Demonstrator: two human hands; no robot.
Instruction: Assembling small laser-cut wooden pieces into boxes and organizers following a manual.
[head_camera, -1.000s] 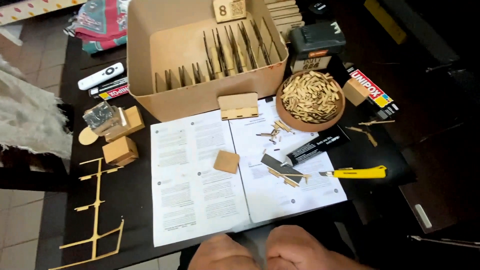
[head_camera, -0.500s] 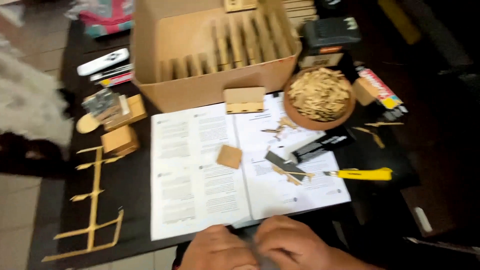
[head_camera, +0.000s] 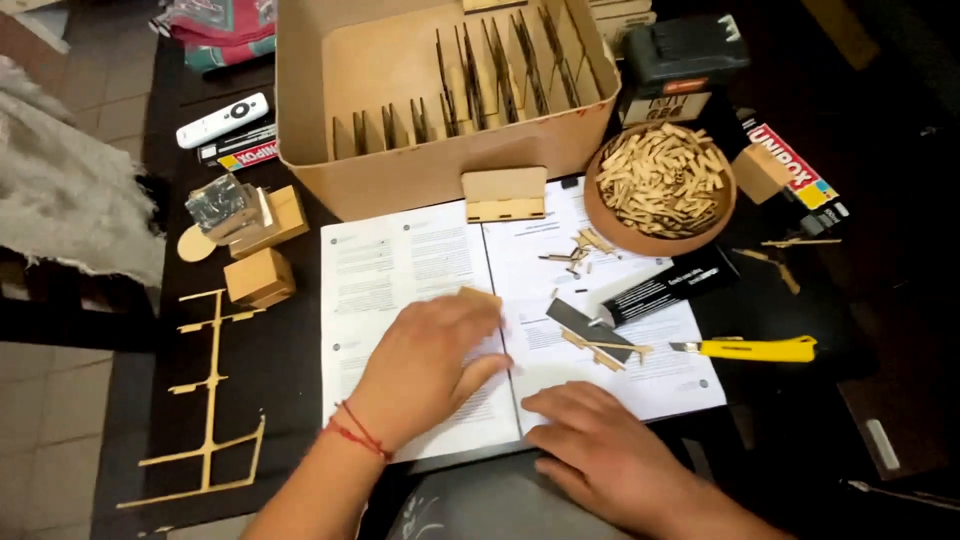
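Head view shows the left hand (head_camera: 425, 365) now well out over the left page of the open instruction booklet (head_camera: 400, 260), where half a second ago both hands sat at the table's near edge. Its fingers are loosely spread and cover most of the small square wooden piece (head_camera: 483, 294), which lies near the booklet's centre fold with only a corner showing; whether they grip it I cannot tell. Right hand (head_camera: 600, 450) rests flat, fingers extended and holding nothing, on the booklet's near edge. So the reach has arrived at the piece. A yellow utility knife (head_camera: 750, 349) lies toward the table's right edge.
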